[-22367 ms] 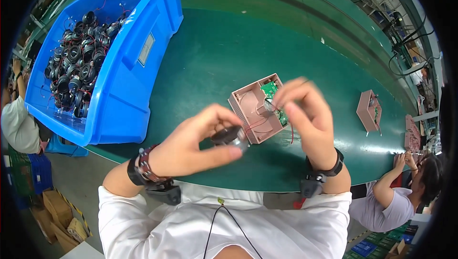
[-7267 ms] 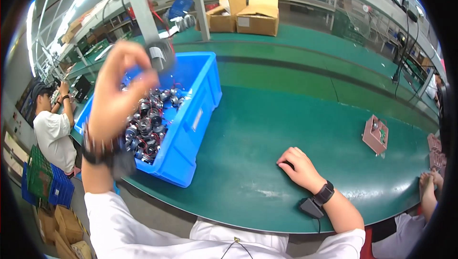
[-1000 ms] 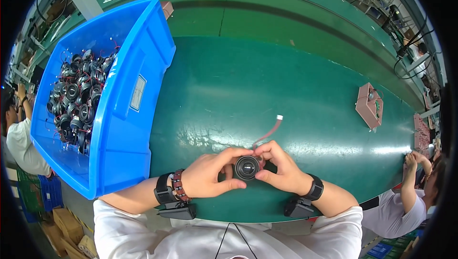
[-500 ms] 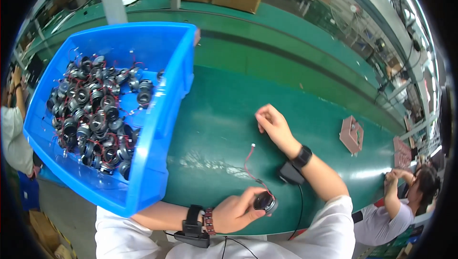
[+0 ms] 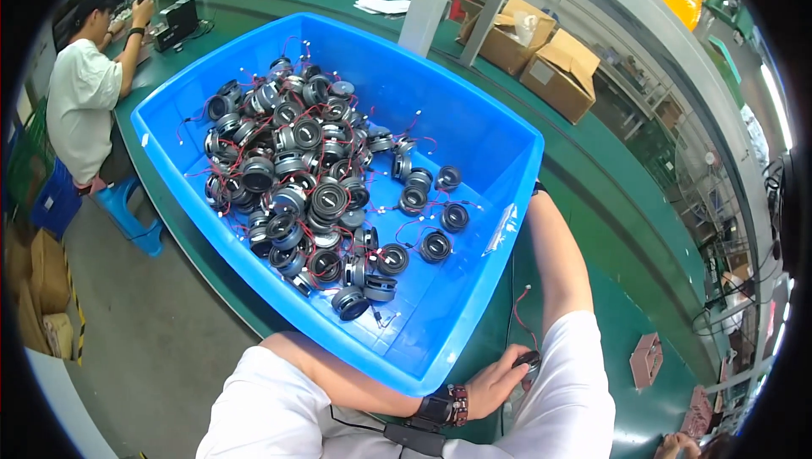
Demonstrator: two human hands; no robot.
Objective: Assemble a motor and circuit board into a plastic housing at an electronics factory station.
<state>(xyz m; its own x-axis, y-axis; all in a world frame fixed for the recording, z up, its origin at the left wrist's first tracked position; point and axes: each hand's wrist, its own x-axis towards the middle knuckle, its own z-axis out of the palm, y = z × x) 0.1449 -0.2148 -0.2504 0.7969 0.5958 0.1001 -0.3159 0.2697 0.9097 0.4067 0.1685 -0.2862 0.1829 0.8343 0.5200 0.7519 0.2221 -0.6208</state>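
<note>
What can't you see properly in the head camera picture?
Head view:
Right hand: hidden behind the blue plastic bin.
Bottom of the pile of round black-and-grey speakers: buried under upper ones.
Part of the held round black speaker: covered by the left hand.
Details inside the open pink box: too small.

Two cardboard boxes (image 5: 554, 87) (side by side) sit behind; a blue stool (image 5: 125, 207) stands left.

The head-worn fisheye camera provides the sole view. It looks obliquely downward from above the near side of the blue bin (image 5: 457, 112), at close range, and faces across it; coverage extends beyond the bin to two cardboard boxes (image 5: 551, 91).
</note>
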